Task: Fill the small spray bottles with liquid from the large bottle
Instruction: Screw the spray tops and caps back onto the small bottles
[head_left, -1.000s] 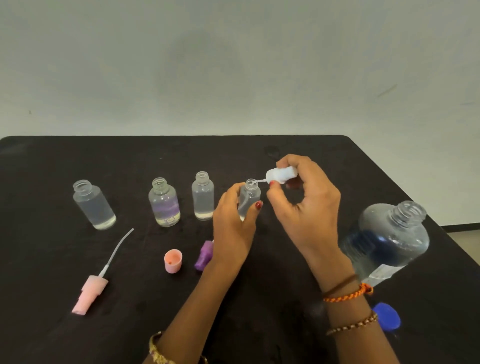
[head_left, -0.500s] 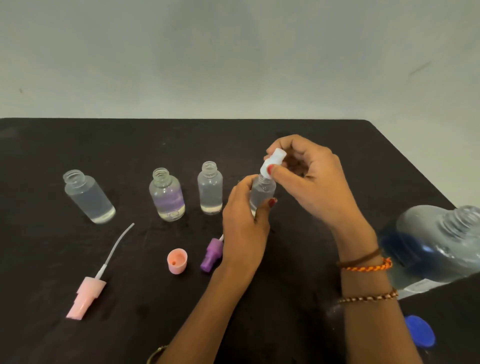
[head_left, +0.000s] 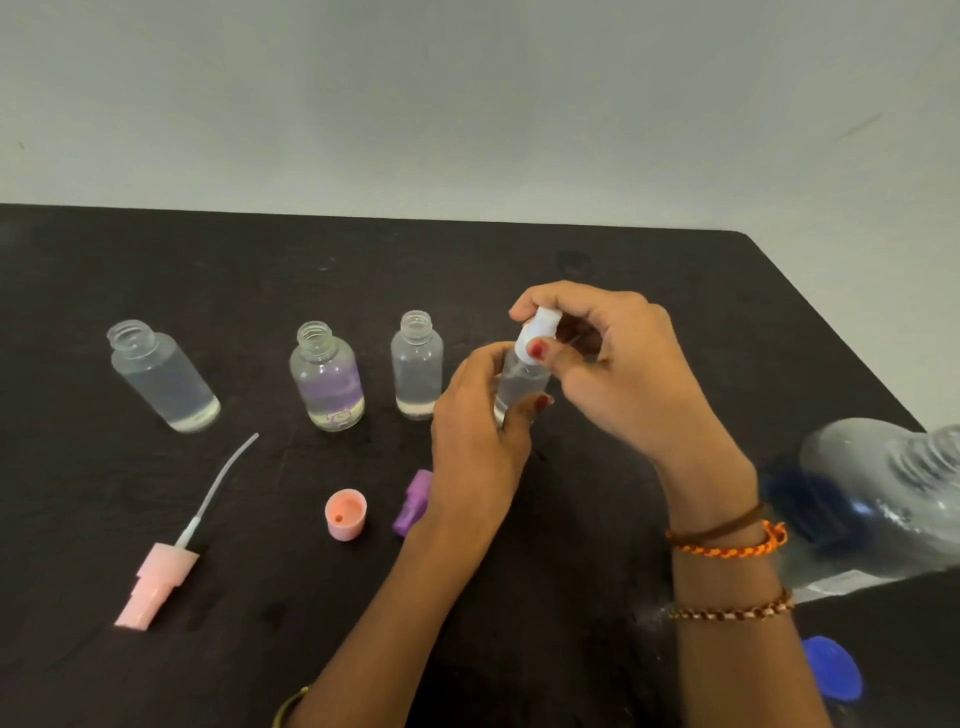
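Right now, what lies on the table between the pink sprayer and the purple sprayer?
Head view: a pink cap, open side up, sits between the pink sprayer and purple sprayer.

Red-painted nails; right wrist – orange braided band (head_left: 727, 545), brown cord, beaded bracelet (head_left: 732, 610); left – gold bangle (head_left: 291, 704).

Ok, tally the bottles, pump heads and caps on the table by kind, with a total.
Small bottles: 4
Large bottle: 1
Pump heads: 3, pink, purple, white
Caps: 2, pink, blue
Total: 10
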